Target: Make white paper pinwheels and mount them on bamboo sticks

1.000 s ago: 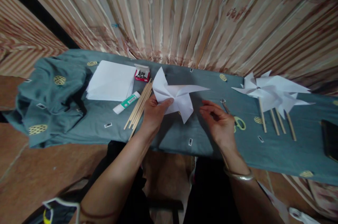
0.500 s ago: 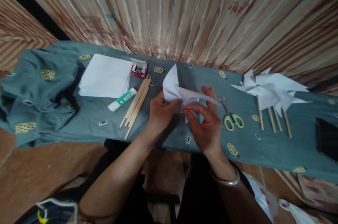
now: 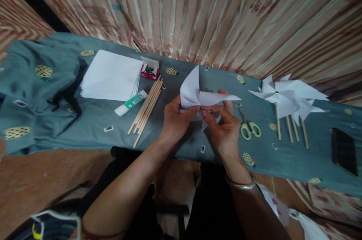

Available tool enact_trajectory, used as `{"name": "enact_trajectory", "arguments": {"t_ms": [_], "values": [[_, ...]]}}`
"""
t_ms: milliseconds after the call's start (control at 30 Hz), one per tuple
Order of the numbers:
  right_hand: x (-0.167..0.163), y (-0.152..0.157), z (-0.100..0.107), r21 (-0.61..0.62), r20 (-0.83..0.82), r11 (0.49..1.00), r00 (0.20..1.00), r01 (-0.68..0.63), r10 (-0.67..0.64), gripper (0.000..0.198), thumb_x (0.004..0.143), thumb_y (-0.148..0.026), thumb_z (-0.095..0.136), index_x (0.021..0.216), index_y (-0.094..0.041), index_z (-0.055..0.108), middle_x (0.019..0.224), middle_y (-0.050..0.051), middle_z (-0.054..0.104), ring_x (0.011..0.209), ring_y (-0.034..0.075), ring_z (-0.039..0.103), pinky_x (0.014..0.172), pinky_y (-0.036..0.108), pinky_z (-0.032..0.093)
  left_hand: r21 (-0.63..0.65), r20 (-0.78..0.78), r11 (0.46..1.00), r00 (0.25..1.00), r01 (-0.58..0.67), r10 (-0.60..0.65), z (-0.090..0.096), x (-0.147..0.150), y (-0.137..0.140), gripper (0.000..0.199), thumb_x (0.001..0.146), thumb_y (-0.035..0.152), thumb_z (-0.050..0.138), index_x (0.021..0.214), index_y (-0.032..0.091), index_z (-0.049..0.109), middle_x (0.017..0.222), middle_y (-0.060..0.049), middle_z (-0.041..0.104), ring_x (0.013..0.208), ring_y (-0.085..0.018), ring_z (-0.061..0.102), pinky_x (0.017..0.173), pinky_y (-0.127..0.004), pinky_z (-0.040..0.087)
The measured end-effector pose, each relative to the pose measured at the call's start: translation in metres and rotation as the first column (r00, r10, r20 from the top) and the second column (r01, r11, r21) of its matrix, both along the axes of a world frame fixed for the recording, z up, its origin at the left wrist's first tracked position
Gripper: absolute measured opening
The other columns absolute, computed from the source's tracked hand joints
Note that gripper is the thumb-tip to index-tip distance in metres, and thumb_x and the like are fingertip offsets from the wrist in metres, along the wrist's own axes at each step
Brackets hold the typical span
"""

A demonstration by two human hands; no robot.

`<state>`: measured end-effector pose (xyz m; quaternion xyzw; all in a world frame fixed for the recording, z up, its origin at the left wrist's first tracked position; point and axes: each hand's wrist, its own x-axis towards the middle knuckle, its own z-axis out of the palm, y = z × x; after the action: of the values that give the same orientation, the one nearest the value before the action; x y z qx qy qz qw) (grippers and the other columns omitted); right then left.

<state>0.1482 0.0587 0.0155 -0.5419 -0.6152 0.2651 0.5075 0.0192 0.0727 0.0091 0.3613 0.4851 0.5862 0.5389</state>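
Observation:
A white paper pinwheel, with its blades folded in towards the middle, is held up over the cloth between both hands. My left hand is closed on the pinwheel's left side, the thumb pressing near its centre. My right hand pinches a tiny dark thing, which looks like a thumbtack, against that centre. Its other fingers are behind the right blade and partly hidden. An opened red and white box of silver thumbtacks stands behind to the left.
Left of my hands lie thin wooden sticks, a glue stick and stacked white paper. Green-handled scissors, finished pinwheels on sticks and a dark phone lie to the right. A curtain hangs behind the table.
The thumb and finger of my right hand have come up to the pinwheel's centre, against my left thumb. The pinwheel has shifted slightly right, its right blade now more level. The camera view has shifted slightly.

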Motion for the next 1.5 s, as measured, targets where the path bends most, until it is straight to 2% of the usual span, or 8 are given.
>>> {"name": "enact_trajectory", "arguments": {"t_ms": [167,367,667,833,967,1167,1300,1500], "values": [[0.001,-0.003,0.0,0.011,-0.013,1.0,1.0,-0.013,0.013,0.004,0.082,-0.024,0.07,0.084,-0.026,0.073,0.129,0.003,0.059,0.136,0.024,0.044,0.115,0.047,0.032,0.007,-0.005,1.0,1.0,-0.005,0.005,0.002,0.0,-0.003,0.016,0.066,0.02,0.074,0.08,0.015,0.072,0.073,0.001,0.069,0.066,-0.013,0.058,0.065,-0.024,0.046],[0.002,-0.007,0.001,-0.002,0.004,1.0,1.0,-0.011,0.011,0.004,0.082,-0.025,0.069,0.083,-0.027,0.073,0.129,0.002,0.059,0.131,0.025,0.048,0.112,0.049,0.036,-0.004,-0.012,1.0,1.0,-0.003,0.003,0.003,0.001,-0.008,0.017,0.066,0.021,0.075,0.081,0.015,0.073,0.074,0.0,0.07,0.066,-0.014,0.06,0.064,-0.024,0.047],[0.002,-0.01,0.001,-0.008,0.0,1.0,1.0,-0.023,0.023,0.004,0.083,-0.027,0.068,0.084,-0.026,0.072,0.132,0.003,0.056,0.132,0.024,0.047,0.111,0.045,0.037,0.007,-0.012,1.0,1.0,-0.006,0.006,0.004,0.001,-0.01,0.015,0.065,0.02,0.074,0.079,0.015,0.072,0.071,0.001,0.07,0.064,-0.013,0.059,0.064,-0.024,0.047],[0.002,-0.01,0.002,-0.017,-0.008,0.999,1.0,-0.027,0.027,0.003,0.083,-0.027,0.068,0.084,-0.026,0.071,0.127,0.004,0.059,0.132,0.024,0.048,0.11,0.046,0.038,0.024,-0.042,1.0,0.999,-0.009,0.01,0.003,0.001,-0.011,0.014,0.066,0.019,0.073,0.079,0.015,0.072,0.07,0.001,0.069,0.064,-0.013,0.059,0.063,-0.024,0.047],[0.001,-0.01,0.0,-0.046,-0.038,0.998,0.999,-0.036,0.035,0.003,0.083,-0.028,0.067,0.084,-0.027,0.07,0.121,0.004,0.061,0.125,0.023,0.052,0.107,0.046,0.042,0.048,-0.121,0.999,0.993,-0.01,0.016,0.004,0.0,-0.012,0.015,0.068,0.018,0.072,0.083,0.016,0.073,0.075,0.0,0.072,0.069,-0.016,0.063,0.066,-0.027,0.049],[0.002,-0.006,-0.008,-0.05,-0.125,0.998,0.991,-0.047,0.041,0.002,0.082,-0.027,0.069,0.083,-0.026,0.07,0.11,0.003,0.063,0.119,0.022,0.055,0.113,0.049,0.034,0.1,-0.172,0.995,0.985,0.009,0.009,0.01,-0.001,-0.014,0.013,0.07,0.016,0.072,0.082,0.018,0.074,0.084,-0.002,0.075,0.081,-0.021,0.068,0.075,-0.031,0.052],[0.003,-0.005,-0.011,-0.083,-0.178,0.995,0.983,-0.052,0.036,0.003,0.081,-0.028,0.069,0.082,-0.025,0.07,0.105,0.002,0.062,0.113,0.022,0.058,0.108,0.048,0.04,0.108,-0.175,0.994,0.985,0.021,-0.002,0.014,-0.002,-0.015,0.012,0.067,0.016,0.074,0.079,0.018,0.074,0.083,-0.002,0.076,0.081,-0.021,0.069,0.076,-0.03,0.052],[0.004,-0.003,-0.016,-0.103,-0.199,0.994,0.98,-0.03,0.009,0.006,0.079,-0.029,0.072,0.083,-0.026,0.07,0.109,0.003,0.065,0.114,0.021,0.058,0.108,0.047,0.041,0.095,-0.157,0.995,0.987,0.034,-0.019,0.009,-0.002,-0.014,0.02,0.07,0.017,0.074,0.089,0.017,0.075,0.081,-0.001,0.076,0.075,-0.019,0.068,0.07,-0.028,0.051]]}}
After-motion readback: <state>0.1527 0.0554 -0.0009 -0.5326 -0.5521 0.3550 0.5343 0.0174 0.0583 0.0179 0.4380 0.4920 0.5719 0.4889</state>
